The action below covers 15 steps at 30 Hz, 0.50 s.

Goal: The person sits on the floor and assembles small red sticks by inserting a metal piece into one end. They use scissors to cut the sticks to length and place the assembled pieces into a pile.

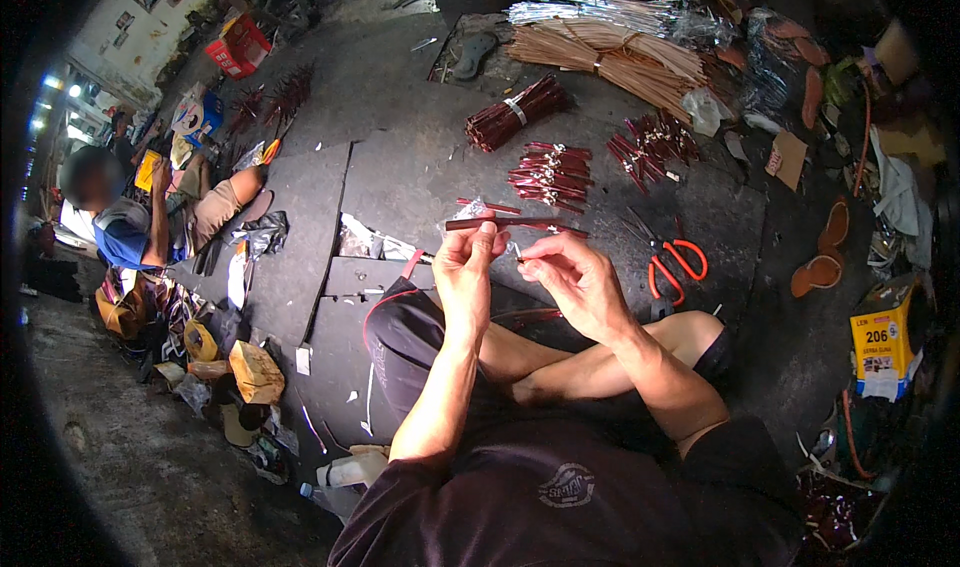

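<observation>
My left hand (pixel 468 272) pinches a dark brown strap (pixel 520 222), which lies level across the fingertips. Close beside it, my right hand (pixel 568 285) has thumb and fingers pressed together on a small shiny silver piece (pixel 516 251), perhaps a buckle; its exact shape is too small to tell. Just beyond the hands, dark red straps with silver buckles form a neat pile (pixel 552 175) on the dark floor mat. Scissors (pixel 676 265) with orange handles lie to the right of my right hand, blades pointing away.
A tied bundle of dark red strips (pixel 515 114) and a looser strap pile (pixel 655 150) lie farther off. Long tan strips (pixel 610 57) are stacked at the back. Brown sandals (pixel 822 262) and a yellow box (pixel 884 339) stand right. Another person (pixel 130 229) sits at the left.
</observation>
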Available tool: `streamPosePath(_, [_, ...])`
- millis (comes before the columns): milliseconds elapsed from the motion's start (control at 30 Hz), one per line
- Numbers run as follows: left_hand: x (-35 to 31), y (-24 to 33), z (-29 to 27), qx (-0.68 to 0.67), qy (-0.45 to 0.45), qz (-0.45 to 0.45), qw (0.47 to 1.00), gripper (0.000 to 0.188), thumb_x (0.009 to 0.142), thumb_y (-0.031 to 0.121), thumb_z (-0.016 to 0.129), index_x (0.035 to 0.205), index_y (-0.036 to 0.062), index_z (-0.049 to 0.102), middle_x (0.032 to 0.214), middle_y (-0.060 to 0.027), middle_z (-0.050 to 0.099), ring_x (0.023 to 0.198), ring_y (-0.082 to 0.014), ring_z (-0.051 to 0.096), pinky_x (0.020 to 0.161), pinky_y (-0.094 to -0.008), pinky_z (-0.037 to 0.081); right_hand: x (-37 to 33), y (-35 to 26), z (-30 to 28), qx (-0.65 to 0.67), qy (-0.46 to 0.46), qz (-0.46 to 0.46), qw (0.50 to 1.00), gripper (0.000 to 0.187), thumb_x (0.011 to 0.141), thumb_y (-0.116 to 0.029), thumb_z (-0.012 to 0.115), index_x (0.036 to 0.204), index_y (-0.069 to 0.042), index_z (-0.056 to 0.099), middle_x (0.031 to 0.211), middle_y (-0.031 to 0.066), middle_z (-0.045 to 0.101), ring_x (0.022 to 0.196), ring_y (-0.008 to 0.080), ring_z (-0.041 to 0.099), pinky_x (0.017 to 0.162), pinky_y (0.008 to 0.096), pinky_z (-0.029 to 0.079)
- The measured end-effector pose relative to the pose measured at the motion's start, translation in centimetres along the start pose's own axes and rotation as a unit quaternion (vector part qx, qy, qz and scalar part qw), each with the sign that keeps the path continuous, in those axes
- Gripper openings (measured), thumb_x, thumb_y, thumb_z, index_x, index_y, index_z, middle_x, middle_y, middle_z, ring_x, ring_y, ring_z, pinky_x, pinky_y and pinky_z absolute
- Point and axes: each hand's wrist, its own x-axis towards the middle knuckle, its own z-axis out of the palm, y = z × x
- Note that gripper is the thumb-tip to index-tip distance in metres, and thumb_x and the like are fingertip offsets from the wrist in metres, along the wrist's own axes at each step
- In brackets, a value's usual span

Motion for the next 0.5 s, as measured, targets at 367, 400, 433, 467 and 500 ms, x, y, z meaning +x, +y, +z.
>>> streamPosePath(367, [-1.5, 0.3, -0.3, -0.126, -0.072, -0.119, 0.982, 0.023, 0.098, 0.021, 0.059, 0.108, 0.0016, 0.066, 0.095, -0.0088, 0.071, 0.084, -0.0143, 0.068, 0.081, -0.0285, 0.054, 0.4, -0.3, -0.7, -0.046, 0.009, -0.012, 0.999, 0.013, 0.095, -0.005, 0.060, 0.106, 0.001, 0.062, 0.099, 0.0075, 0.066, 0.091, 0.0115, 0.065, 0.082, 0.0247, 0.053])
streamPosePath(400, [-1.5, 0.2, -0.4, -0.121, -0.077, -0.113, 0.983, 0.023, 0.098, 0.021, 0.059, 0.108, 0.0016, 0.067, 0.095, -0.0087, 0.071, 0.084, -0.0141, 0.068, 0.081, -0.0285, 0.054, 0.4, -0.2, -0.7, -0.050, 0.006, -0.015, 0.999, 0.013, 0.095, -0.004, 0.060, 0.106, 0.001, 0.062, 0.099, 0.0075, 0.066, 0.091, 0.0114, 0.065, 0.082, 0.0247, 0.053])
streamPosePath(433, [-1.6, 0.3, -0.4, -0.113, -0.081, -0.104, 0.985, 0.023, 0.098, 0.021, 0.059, 0.108, 0.0015, 0.067, 0.095, -0.0086, 0.071, 0.084, -0.0137, 0.067, 0.081, -0.0284, 0.054, 0.4, -0.1, -0.8, -0.055, 0.002, -0.018, 0.998, 0.013, 0.095, -0.004, 0.060, 0.106, 0.001, 0.062, 0.099, 0.0075, 0.066, 0.091, 0.0113, 0.065, 0.082, 0.0247, 0.053])
streamPosePath(467, [-1.7, 0.4, -0.3, -0.106, -0.085, -0.095, 0.986, 0.023, 0.099, 0.021, 0.058, 0.107, 0.0013, 0.067, 0.095, -0.0084, 0.071, 0.084, -0.0133, 0.067, 0.081, -0.0283, 0.054, 0.5, -0.1, -0.9, -0.059, -0.001, -0.021, 0.998, 0.012, 0.095, -0.003, 0.060, 0.106, 0.001, 0.062, 0.099, 0.0075, 0.066, 0.091, 0.0112, 0.065, 0.082, 0.0247, 0.053])
streamPosePath(500, [-1.8, 0.6, -0.3, -0.098, -0.089, -0.086, 0.987, 0.024, 0.099, 0.021, 0.058, 0.107, 0.0011, 0.067, 0.095, -0.0082, 0.071, 0.084, -0.0129, 0.067, 0.081, -0.0282, 0.054, 0.5, -0.1, -0.8, -0.058, -0.003, -0.019, 0.998, 0.012, 0.095, -0.003, 0.060, 0.106, 0.001, 0.062, 0.099, 0.0074, 0.065, 0.091, 0.0112, 0.065, 0.082, 0.0248, 0.053])
